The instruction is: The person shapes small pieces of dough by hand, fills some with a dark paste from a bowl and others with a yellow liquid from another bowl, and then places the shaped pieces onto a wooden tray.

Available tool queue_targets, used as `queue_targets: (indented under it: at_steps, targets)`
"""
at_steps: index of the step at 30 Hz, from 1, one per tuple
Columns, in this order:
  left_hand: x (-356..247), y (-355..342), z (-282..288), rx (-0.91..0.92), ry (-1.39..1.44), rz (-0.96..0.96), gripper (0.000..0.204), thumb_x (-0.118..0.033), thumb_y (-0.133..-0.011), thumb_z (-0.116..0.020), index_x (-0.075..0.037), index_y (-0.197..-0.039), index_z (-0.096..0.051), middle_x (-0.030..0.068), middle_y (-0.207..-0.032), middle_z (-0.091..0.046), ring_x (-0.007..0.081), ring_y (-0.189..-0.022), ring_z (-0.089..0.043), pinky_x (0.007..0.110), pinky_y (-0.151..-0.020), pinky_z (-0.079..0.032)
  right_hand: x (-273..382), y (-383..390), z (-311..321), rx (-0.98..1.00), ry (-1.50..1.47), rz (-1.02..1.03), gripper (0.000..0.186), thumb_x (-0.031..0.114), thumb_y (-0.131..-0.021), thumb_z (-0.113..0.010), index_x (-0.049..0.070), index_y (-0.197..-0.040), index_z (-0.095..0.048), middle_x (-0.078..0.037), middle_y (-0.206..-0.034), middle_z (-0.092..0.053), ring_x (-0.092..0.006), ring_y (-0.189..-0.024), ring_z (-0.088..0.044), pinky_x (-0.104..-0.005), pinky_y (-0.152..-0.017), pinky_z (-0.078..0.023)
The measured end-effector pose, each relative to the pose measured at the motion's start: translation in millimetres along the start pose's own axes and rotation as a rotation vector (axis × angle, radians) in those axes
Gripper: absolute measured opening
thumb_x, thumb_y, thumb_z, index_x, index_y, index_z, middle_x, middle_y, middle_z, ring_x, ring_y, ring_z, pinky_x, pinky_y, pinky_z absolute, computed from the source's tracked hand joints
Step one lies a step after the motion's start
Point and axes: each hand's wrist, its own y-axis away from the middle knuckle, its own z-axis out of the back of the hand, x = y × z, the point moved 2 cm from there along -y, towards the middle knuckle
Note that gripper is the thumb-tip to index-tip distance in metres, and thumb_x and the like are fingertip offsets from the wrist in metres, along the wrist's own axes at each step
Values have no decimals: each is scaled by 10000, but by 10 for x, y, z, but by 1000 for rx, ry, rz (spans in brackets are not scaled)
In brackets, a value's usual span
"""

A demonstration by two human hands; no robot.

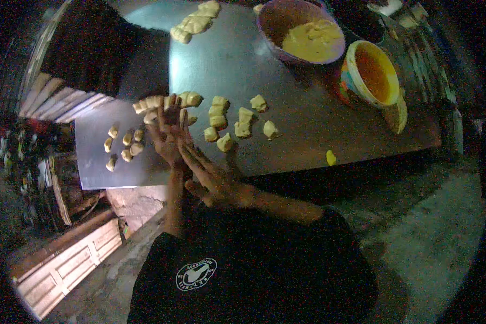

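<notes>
My left hand [168, 137] reaches over the near part of the metal table [302, 113], its fingers stretched out and spread. Crossing at its wrist and palm is my right hand [210, 175], also with straight fingers. Whether anything lies between the palms is hidden. Just beyond the left fingers rests a row of cut dough [148, 104], partly covered by them. Small rounded dough balls [127, 139] lie to the left. On the right are several rougher dough pieces [244, 123], one of them a longer lump [218, 112].
A long dough strip [197, 22] lies at the far side. Back right stand a purplish bowl [270, 40] holding a pale yellow mass and a white-rimmed bucket [351, 67], orange-yellow inside. A small yellow piece [331, 157] sits by the near edge. A panelled wooden door [73, 264] shows lower left.
</notes>
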Motion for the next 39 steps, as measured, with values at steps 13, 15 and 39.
queue_targets:
  at_steps: [13, 15, 39]
  targets:
    - [-180, 491, 704, -14, -525, 725, 446, -344, -966, -510, -29, -1282, -526, 112, -1203, -586, 219, -1100, -561, 349, -959, -428, -1676, -786, 416, -115, 765, -412, 476, 311, -760, -754, 31, -1089, -554, -197, -1106, -512, -360, -1075, -484, -453, -943, -406]
    - [-4, 388, 964, 29, -670, 777, 452, -349, -958, -521, -19, -1266, -530, 119, -1152, -597, 230, -1082, -558, 357, -956, -424, -1758, -754, 297, -66, 664, -492, 445, 242, -730, -788, 38, -1002, -500, -162, -993, -518, -318, -942, -542, -417, -856, -446]
    - [-778, -204, 688, 446, -975, 265, 356, -122, -887, -624, -86, -1237, -575, 116, -1133, -627, 178, -1005, -591, 321, -912, -447, -861, -894, -120, -279, -177, -684, 294, 159, -888, -663, 24, -1148, -636, -66, -1073, -666, -151, -1009, -604, -279, -900, -473]
